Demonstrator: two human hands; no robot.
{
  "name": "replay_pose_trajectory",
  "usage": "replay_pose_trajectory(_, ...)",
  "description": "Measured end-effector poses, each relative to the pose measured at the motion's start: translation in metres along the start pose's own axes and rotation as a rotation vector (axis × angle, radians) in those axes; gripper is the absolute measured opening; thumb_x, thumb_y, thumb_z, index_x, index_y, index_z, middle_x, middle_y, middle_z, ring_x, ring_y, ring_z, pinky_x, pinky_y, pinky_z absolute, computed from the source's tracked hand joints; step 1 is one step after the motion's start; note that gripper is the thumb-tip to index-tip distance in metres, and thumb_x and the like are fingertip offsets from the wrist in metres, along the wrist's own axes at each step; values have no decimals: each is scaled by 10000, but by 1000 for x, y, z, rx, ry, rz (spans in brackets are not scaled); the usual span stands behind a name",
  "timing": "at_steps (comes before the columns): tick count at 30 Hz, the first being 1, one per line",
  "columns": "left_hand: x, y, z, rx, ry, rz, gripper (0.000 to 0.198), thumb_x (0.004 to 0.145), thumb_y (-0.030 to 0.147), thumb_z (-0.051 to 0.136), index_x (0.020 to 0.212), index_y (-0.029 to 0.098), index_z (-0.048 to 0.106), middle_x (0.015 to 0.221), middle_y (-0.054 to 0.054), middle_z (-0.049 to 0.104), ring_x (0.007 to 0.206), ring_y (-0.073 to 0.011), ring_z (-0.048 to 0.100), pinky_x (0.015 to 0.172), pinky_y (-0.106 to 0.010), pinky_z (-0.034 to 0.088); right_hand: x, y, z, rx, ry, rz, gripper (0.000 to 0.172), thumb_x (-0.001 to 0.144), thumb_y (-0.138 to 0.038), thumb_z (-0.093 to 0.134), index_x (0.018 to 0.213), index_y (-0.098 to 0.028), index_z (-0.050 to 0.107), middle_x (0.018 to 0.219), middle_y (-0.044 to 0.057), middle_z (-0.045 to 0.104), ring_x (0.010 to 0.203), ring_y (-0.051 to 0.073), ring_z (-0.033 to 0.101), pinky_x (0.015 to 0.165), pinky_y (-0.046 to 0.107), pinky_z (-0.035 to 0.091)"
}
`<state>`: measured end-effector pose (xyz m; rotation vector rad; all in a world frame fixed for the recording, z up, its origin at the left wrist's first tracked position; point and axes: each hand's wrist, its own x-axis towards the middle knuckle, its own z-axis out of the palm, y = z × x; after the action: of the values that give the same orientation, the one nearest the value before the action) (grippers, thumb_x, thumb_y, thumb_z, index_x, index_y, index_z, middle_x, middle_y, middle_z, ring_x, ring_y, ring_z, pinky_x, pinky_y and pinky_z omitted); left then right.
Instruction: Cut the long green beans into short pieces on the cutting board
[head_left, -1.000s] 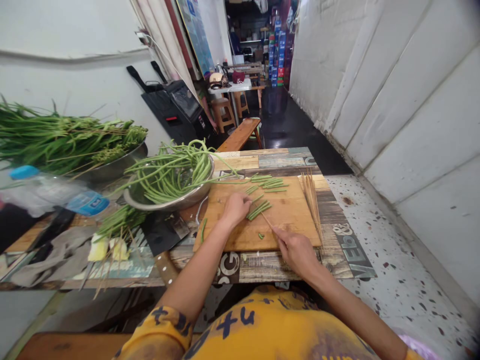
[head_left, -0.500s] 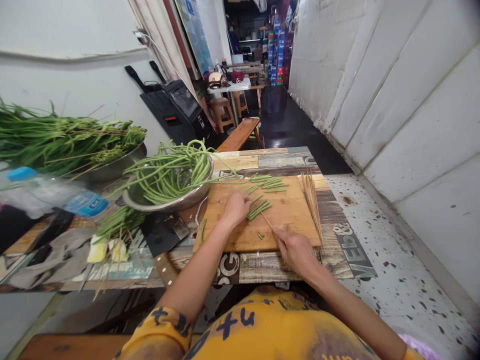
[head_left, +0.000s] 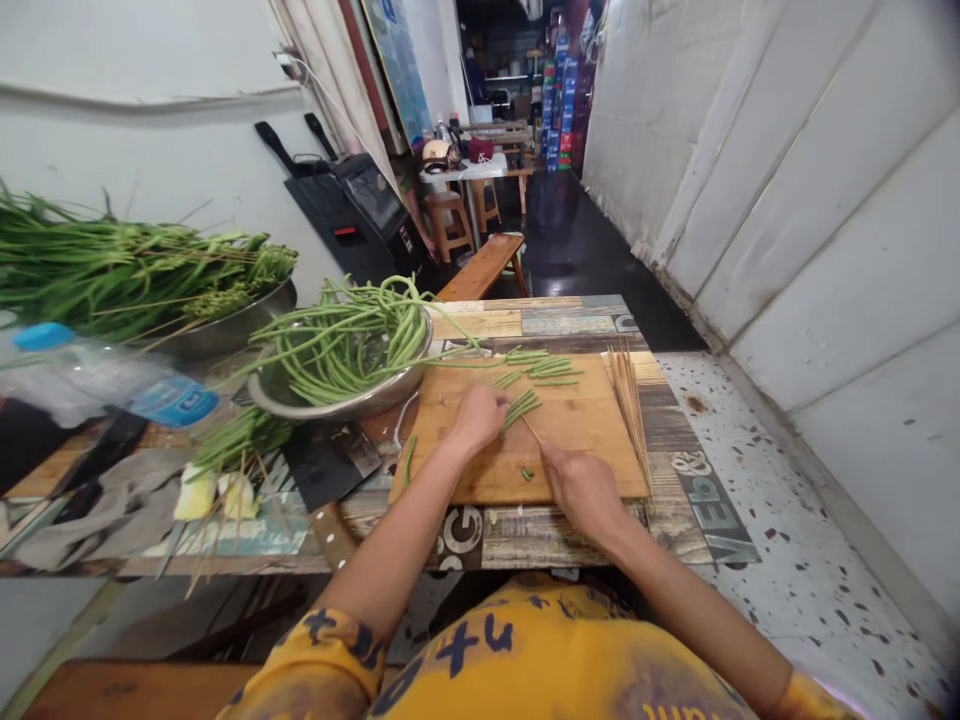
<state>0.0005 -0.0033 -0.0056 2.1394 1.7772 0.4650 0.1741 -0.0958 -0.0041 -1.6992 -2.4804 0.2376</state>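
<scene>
midway on the cutting board (head_left: 596,425), the left hand (head_left: 480,417) pinches cut beans (head_left: 523,405); the right hand (head_left: 585,490) grasps a skewer (head_left: 531,430), tip at them. bare wood runs to the board's edge, where loose skewers (head_left: 628,410) lie. a steel bowl (head_left: 360,407) holds long beans (head_left: 356,350), a second bowl (head_left: 259,308) greens (head_left: 112,270).

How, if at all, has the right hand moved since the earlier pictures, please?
Yes, the right hand has moved slightly forward and left relative to the board.

A white panelled wall (head_left: 825,220) stands at the right, along a shiny black floor (head_left: 566,240). A long brown wooden bench (head_left: 484,268) is near a white-topped table (head_left: 480,172) with brown stools (head_left: 448,212).
</scene>
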Motion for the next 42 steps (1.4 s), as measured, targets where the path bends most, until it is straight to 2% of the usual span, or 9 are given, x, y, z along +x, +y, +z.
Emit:
replay_pose_trajectory(4, -3, -2, -1, -23, 24, -22, 231, 770, 162, 489, 767, 154, 720, 802, -52, 713, 739, -169, 614, 678, -243, 420, 4, 1, -3, -7, -10, 3, 324, 923, -194, 363, 1128, -172, 613, 810, 95, 723, 700, 192, 666, 570, 240, 392)
replay_pose_trajectory(9, -3, -14, -13, -10, 185, -93, 251, 796, 177, 476, 854, 162, 720, 905, -70, 712, 879, -186, 615, 780, -252, 424, -3, 7, 1, 10, 7, 10, 334, 944, -226, 340, 1161, -207, 594, 922, 77, 718, 805, 183, 664, 639, 236, 411)
replay_pose_trajectory(13, 4, -17, -17, 70, 126, -90, 221, 780, 183, 505, 826, 154, 719, 880, -74, 709, 876, -182, 608, 778, -243, 422, -4, 9, 4, 18, 18, 11, 334, 946, -232, 341, 1145, -201, 606, 905, 76, 718, 794, 187, 664, 635, 241, 411)
replay_pose_trajectory(18, 11, -13, -10, 106, 79, -107, 210, 774, 193, 521, 816, 159, 723, 865, -82, 707, 873, -191, 607, 784, -253, 424, -8, 8, 3, 32, 20, 10, 341, 939, -224, 348, 1166, -196, 601, 872, 80, 717, 767, 194, 665, 614, 248, 419)
replay_pose_trajectory(23, 12, -9, -5, 88, 68, -108, 197, 770, 199, 532, 835, 172, 717, 884, -72, 708, 889, -190, 609, 801, -257, 425, -12, 11, 6, 61, 25, 13, 343, 937, -219, 359, 1192, -203, 588, 950, 79, 715, 817, 190, 667, 661, 247, 442)
replay_pose_trajectory(28, 11, -5, -1, 46, 61, -111, 169, 749, 163, 546, 803, 152, 706, 823, -66, 709, 796, -176, 622, 746, -249, 435, -13, 14, 9, 90, 39, 7, 351, 929, -196, 370, 1216, -194, 572, 1015, 73, 704, 877, 182, 658, 720, 239, 447)
replay_pose_trajectory(33, 9, -5, 0, 0, 55, -106, 192, 750, 161, 551, 858, 158, 710, 827, -55, 713, 786, -170, 627, 724, -239, 442, -13, 13, 9, 103, 52, 11, 354, 926, -196, 373, 1218, -196, 573, 970, 70, 713, 838, 187, 661, 697, 247, 447)
replay_pose_trajectory(42, 9, -5, 5, -42, 61, -119, 182, 765, 186, 558, 848, 166, 719, 850, -46, 716, 795, -160, 620, 742, -237, 445, -11, 13, 9, 106, 59, 3, 360, 923, -199, 374, 1221, -205, 576, 936, 76, 718, 810, 183, 660, 674, 244, 440)
